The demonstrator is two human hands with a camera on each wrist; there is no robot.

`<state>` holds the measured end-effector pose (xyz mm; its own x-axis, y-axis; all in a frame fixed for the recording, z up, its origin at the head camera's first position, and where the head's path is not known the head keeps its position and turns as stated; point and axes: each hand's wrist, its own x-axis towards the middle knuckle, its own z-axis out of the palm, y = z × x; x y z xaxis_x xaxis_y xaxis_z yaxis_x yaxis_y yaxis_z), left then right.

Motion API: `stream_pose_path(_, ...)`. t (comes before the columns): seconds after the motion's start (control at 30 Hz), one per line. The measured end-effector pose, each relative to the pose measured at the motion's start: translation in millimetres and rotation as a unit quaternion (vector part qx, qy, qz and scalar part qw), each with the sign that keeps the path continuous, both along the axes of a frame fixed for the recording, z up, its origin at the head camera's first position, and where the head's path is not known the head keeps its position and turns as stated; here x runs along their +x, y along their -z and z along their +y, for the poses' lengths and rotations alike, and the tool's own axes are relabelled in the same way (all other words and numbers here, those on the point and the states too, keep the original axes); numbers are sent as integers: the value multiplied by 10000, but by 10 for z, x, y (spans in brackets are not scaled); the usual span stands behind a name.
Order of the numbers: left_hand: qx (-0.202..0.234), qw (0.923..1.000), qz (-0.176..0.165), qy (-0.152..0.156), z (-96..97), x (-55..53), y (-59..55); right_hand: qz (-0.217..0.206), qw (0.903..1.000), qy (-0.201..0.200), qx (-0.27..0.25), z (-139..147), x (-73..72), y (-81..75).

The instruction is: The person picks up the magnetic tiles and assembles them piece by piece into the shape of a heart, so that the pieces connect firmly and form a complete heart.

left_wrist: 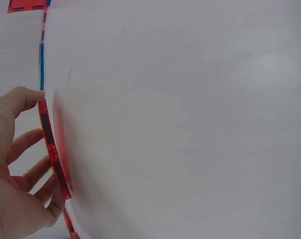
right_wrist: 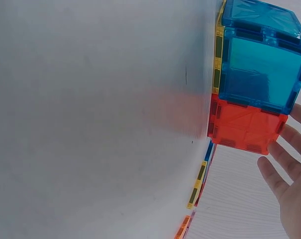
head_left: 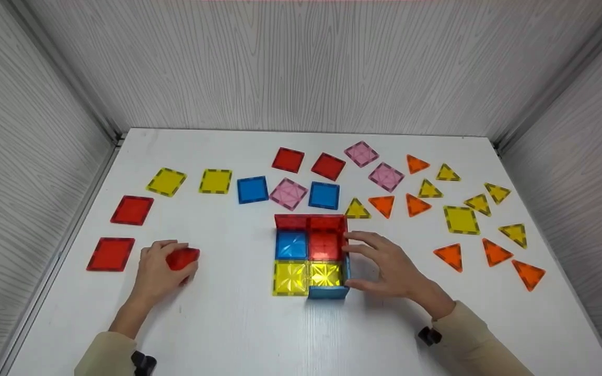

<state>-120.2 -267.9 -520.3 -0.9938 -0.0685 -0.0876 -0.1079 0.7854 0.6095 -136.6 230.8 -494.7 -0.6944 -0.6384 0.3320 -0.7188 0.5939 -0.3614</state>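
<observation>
My left hand (head_left: 159,274) pinches a red square magnetic tile (head_left: 182,258) by its edges, on the left of the table. The left wrist view shows that red tile (left_wrist: 54,149) edge-on between thumb and fingers. At the middle stands a part-walled box of magnetic tiles: a blue floor tile (head_left: 291,245), a red one and two yellow ones (head_left: 290,278), with red tiles along the back and a blue tile (head_left: 328,292) at front right. My right hand (head_left: 387,263) rests its spread fingers against the right wall, where the right wrist view shows a blue tile (right_wrist: 262,74) and a red tile (right_wrist: 247,128).
Two red square tiles (head_left: 111,254) lie left of my left hand. Behind the box lie yellow, blue (head_left: 252,189), pink (head_left: 288,194) and red squares. Orange triangles (head_left: 448,257), yellow triangles and a yellow square (head_left: 461,220) are scattered at right. Pale panels enclose the table.
</observation>
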Motion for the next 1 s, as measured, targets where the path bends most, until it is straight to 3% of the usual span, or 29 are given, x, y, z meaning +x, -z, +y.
stream_pose_path(0.23,824,9964,-206,-79,189,-72,-55,-6,10000,22,15,-4,1,2)
stream_pose_path(0.47,1670,9852,-384,38,439,-120,-118,24,10000,24,2,-11,9,-6)
stream_pose_path(1.0,2561,9644,-625,-219,1016,-290,-160,119,9999,-26,-26,-3,-3,8)
